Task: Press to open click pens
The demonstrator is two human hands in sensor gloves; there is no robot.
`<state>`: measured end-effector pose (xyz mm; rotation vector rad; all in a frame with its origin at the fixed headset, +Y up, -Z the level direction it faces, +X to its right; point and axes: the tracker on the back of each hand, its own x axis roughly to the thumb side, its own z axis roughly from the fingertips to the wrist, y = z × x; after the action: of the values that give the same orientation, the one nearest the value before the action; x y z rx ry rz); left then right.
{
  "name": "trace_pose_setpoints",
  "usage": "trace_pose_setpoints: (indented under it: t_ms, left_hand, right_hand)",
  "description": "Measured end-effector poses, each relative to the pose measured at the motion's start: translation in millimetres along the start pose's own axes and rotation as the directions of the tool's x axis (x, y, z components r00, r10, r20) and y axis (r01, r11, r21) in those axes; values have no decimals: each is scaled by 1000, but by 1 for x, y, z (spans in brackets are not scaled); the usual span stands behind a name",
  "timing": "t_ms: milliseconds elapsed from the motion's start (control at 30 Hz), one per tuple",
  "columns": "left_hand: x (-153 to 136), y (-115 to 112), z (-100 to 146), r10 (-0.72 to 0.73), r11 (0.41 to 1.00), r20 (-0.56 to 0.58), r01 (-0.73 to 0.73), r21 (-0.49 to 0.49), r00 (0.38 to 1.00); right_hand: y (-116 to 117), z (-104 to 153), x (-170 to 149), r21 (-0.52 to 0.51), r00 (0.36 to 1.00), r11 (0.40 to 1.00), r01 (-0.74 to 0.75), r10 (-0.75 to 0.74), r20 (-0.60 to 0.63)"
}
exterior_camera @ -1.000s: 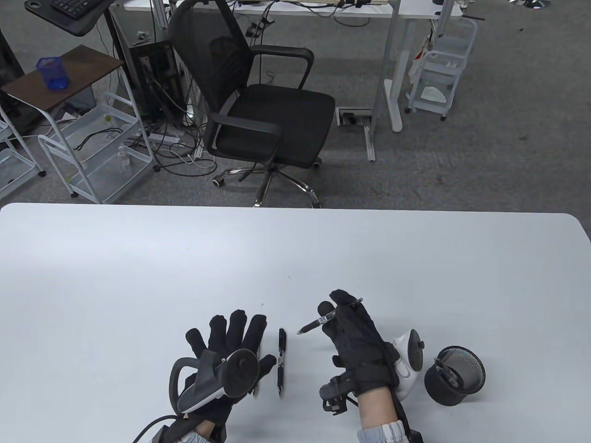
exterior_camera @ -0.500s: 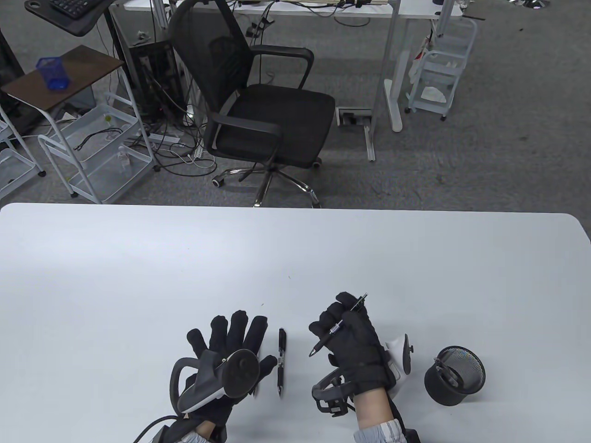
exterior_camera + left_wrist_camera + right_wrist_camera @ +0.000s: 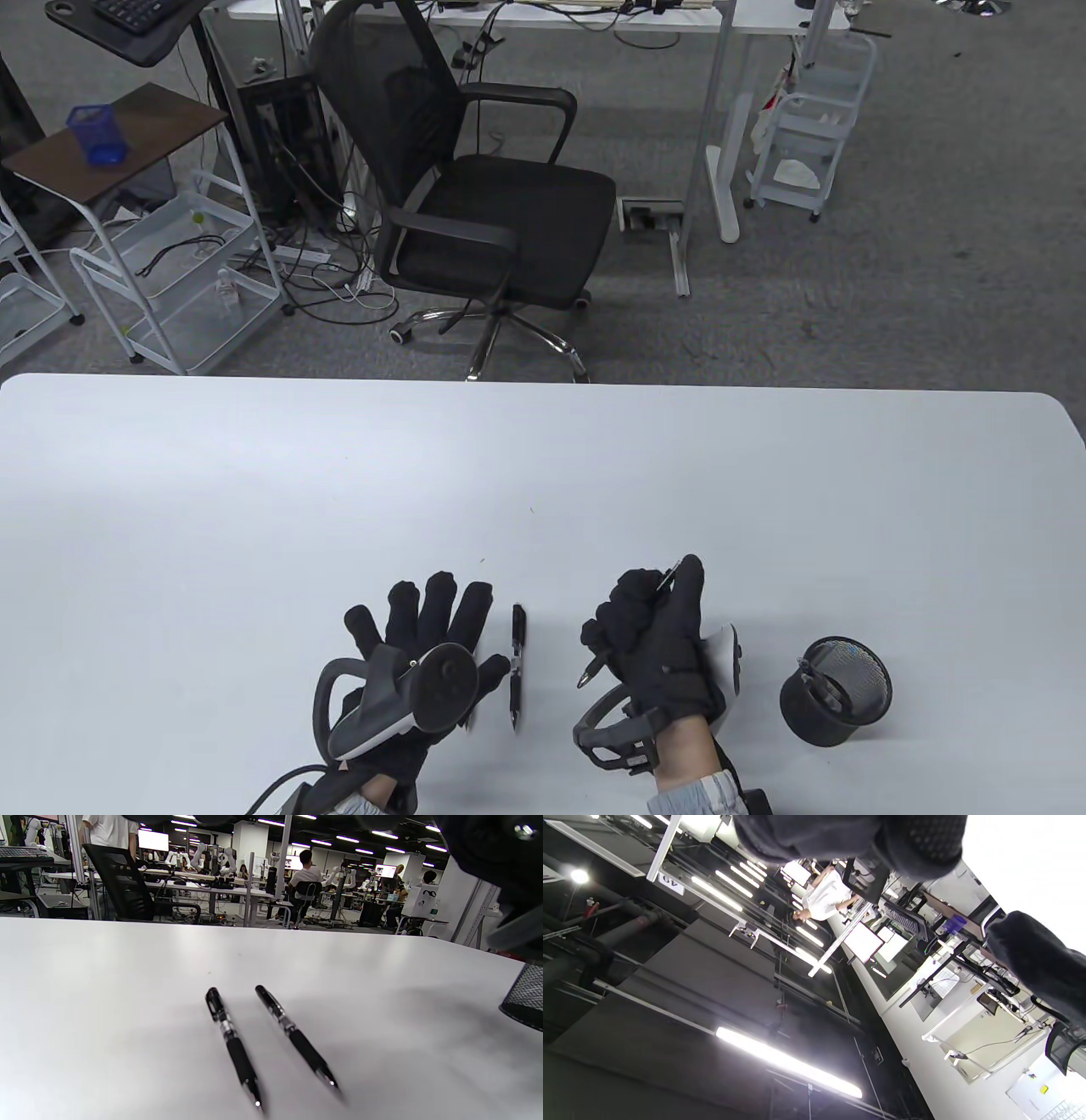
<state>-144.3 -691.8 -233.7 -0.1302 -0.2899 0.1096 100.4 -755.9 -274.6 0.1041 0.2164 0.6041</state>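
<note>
Three click pens are visible outside the holder: one held pen (image 3: 629, 618) in the right hand (image 3: 653, 632), and two lying pens side by side on the white tabletop (image 3: 254, 509), the left lying pen (image 3: 232, 1044) and the right lying pen (image 3: 295, 1035), as the left wrist view shows. From above, only the right lying pen (image 3: 517, 666) is fully exposed, touching or just beside the fingertips of the left hand (image 3: 424, 645); the other is mostly hidden under that hand. Compared with half a second ago, the right hand has closed more tightly round its pen, the barrel has swung steeper so that its tip points toward the near edge, and the thumb (image 3: 689, 581) now sits at the far, button end. This is judged to be the press stroke itself; whether the tip is already out cannot be told. The right grip is thus closed on the held pen. The left hand has not moved: it rests flat, fingers spread, gripping nothing. One mesh pen holder (image 3: 836, 692) stands at the near right, well apart from the lying pens, with at least one dark item inside whose kind is unclear. Two hands, one holder, three countable pens.
</note>
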Motion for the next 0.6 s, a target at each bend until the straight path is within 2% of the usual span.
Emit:
trace_pose_setpoints:
  t_ms: [600]
  left_hand:
    - [0, 1, 1, -6, 1000, -3, 6, 7, 1000]
  right_hand:
    - [0, 0, 1, 12, 999, 1000, 11, -11, 38]
